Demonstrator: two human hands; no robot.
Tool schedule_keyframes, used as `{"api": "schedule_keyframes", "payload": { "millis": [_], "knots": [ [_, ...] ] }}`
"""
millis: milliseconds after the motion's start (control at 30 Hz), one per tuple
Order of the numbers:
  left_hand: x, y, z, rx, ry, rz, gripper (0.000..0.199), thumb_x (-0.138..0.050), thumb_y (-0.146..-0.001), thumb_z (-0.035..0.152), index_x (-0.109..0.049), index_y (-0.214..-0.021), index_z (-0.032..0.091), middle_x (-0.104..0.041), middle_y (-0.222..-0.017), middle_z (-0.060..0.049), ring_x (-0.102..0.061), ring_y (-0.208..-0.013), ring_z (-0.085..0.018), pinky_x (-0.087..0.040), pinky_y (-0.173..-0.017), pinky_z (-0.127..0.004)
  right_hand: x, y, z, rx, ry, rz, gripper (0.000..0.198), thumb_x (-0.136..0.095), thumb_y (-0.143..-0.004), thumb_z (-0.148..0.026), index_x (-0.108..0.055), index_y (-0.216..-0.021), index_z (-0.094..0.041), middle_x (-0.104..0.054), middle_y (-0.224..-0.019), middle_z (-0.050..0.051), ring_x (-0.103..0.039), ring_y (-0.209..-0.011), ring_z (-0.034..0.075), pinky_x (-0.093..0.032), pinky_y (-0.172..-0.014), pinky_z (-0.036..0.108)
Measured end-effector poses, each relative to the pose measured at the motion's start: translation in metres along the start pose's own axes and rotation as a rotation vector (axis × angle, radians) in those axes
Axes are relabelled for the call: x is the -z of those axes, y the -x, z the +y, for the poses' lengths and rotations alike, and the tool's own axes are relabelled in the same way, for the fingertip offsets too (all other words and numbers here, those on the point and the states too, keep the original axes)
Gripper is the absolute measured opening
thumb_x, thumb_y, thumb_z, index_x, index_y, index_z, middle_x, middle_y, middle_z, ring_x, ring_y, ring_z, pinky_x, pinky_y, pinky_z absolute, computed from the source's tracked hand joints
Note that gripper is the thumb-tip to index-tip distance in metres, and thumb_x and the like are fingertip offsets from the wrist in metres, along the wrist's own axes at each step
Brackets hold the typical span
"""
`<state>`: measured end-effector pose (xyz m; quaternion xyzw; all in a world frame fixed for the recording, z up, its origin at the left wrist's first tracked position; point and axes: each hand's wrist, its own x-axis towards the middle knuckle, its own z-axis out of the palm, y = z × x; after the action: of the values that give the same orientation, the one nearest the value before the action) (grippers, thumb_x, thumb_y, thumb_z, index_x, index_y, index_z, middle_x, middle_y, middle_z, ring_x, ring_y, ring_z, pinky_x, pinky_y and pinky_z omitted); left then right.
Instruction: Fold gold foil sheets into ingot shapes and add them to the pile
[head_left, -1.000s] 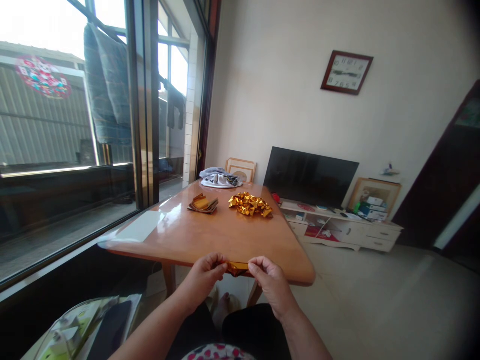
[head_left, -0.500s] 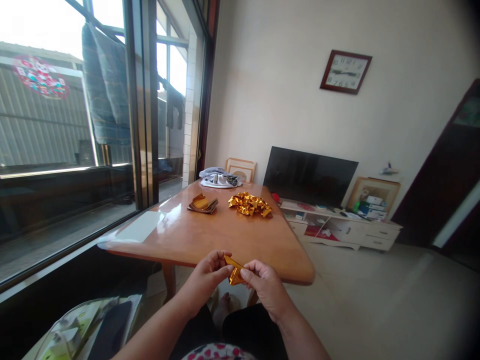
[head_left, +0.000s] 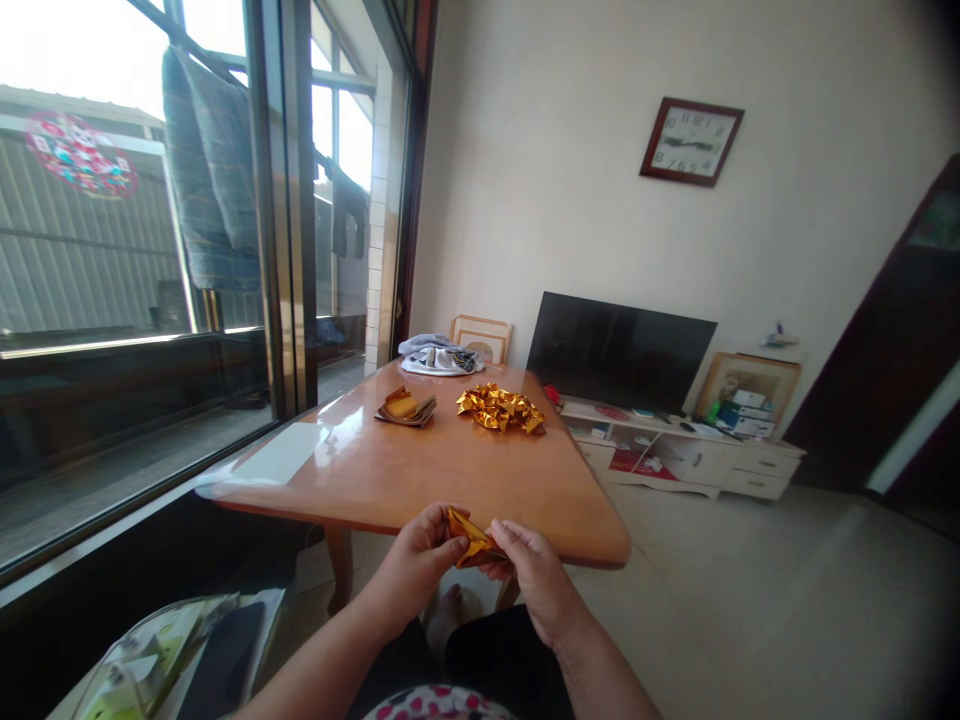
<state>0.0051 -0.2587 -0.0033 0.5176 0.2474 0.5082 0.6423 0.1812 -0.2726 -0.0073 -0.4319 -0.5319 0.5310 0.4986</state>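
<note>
A shiny gold folded paper is held between my two hands, just off the near edge of the wooden table. My left hand pinches its left side, thumb on the near face. On the right side, my right hand grips it with the thumb on top and fingers curled beneath. Farther back on the table lies a heap of gold folded paper pieces. Left of the heap is a stack of flat gold-and-brown paper sheets.
Folded cloth lies at the table's far end. A television stands behind on a white cabinet. Windows run along the left. A low surface with a dark flat object and cables is at lower left.
The gold paper has opened out wider between my hands. My right thumb has lifted and shifted along its right side; my left hand stays nearly in place.
</note>
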Motion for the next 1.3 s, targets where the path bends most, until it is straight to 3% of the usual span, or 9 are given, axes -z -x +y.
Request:
{"api": "schedule_keyframes", "payload": {
  "millis": [167,267,467,633,800,1000,1300],
  "knots": [
    [0.001,0.000,0.000,0.001,-0.019,0.040,0.041,-0.081,-0.076,0.033,-0.061,-0.108,0.017,-0.071,-0.090,-0.004,-0.067,-0.082,-0.018,-0.049,-0.080,-0.031,0.004,0.006,-0.006,0.012,0.006,-0.099,0.048,-0.063,-0.087,-0.063,-0.070,-0.093,-0.017,-0.072,-0.086,0.005,-0.061,-0.075,0.017,-0.044,-0.072,0.029],
    [0.001,0.001,0.001,0.011,-0.038,0.086,0.043,-0.082,-0.074,0.034,-0.063,-0.108,0.017,-0.071,-0.090,-0.004,-0.065,-0.081,-0.018,-0.048,-0.077,-0.029,0.006,0.010,-0.012,0.034,-0.005,-0.206,0.038,-0.077,-0.079,-0.050,-0.069,-0.099,-0.019,-0.070,-0.091,0.003,-0.059,-0.081,0.017,-0.043,-0.074,0.027],
    [-0.004,0.004,0.005,0.003,-0.070,0.053,0.038,-0.079,-0.078,0.033,-0.063,-0.108,0.017,-0.069,-0.093,-0.004,-0.064,-0.082,-0.018,-0.048,-0.079,-0.030,0.001,0.004,0.000,0.041,0.029,-0.075,0.026,-0.072,-0.082,-0.041,-0.065,-0.092,-0.018,-0.066,-0.076,0.000,-0.056,-0.071,0.015,-0.043,-0.068,0.027],
    [-0.007,0.004,0.003,-0.012,-0.094,0.008,0.037,-0.080,-0.077,0.034,-0.065,-0.107,0.018,-0.069,-0.095,-0.005,-0.064,-0.087,-0.019,-0.048,-0.084,-0.031,-0.003,0.002,0.007,0.020,0.031,0.023,0.026,-0.072,-0.081,-0.042,-0.062,-0.087,-0.019,-0.063,-0.069,-0.002,-0.055,-0.066,0.014,-0.042,-0.064,0.026],
    [-0.007,0.003,0.000,0.011,-0.076,0.094,0.040,-0.081,-0.075,0.034,-0.064,-0.107,0.018,-0.070,-0.090,-0.003,-0.064,-0.080,-0.017,-0.049,-0.080,-0.030,-0.004,0.004,0.003,0.021,0.009,-0.020,0.033,-0.074,-0.080,-0.048,-0.063,-0.088,-0.019,-0.065,-0.070,-0.001,-0.056,-0.066,0.014,-0.041,-0.063,0.025],
    [-0.006,0.002,0.001,0.011,-0.040,0.039,0.037,-0.080,-0.075,0.033,-0.063,-0.104,0.019,-0.070,-0.093,-0.004,-0.066,-0.088,-0.020,-0.049,-0.084,-0.032,-0.002,0.001,0.004,-0.027,-0.053,-0.003,0.046,-0.059,-0.088,-0.064,-0.065,-0.087,-0.018,-0.070,-0.071,0.002,-0.057,-0.059,0.013,-0.040,-0.059,0.025],
    [-0.005,0.001,0.000,-0.001,-0.047,0.038,0.029,-0.080,-0.075,0.027,-0.064,-0.097,0.017,-0.069,-0.087,-0.003,-0.063,-0.081,-0.017,-0.050,-0.079,-0.030,-0.001,0.003,0.001,0.035,0.079,-0.030,0.043,-0.069,-0.083,-0.061,-0.065,-0.085,-0.019,-0.068,-0.069,0.001,-0.059,-0.063,0.015,-0.045,-0.061,0.026]
  ]
}}
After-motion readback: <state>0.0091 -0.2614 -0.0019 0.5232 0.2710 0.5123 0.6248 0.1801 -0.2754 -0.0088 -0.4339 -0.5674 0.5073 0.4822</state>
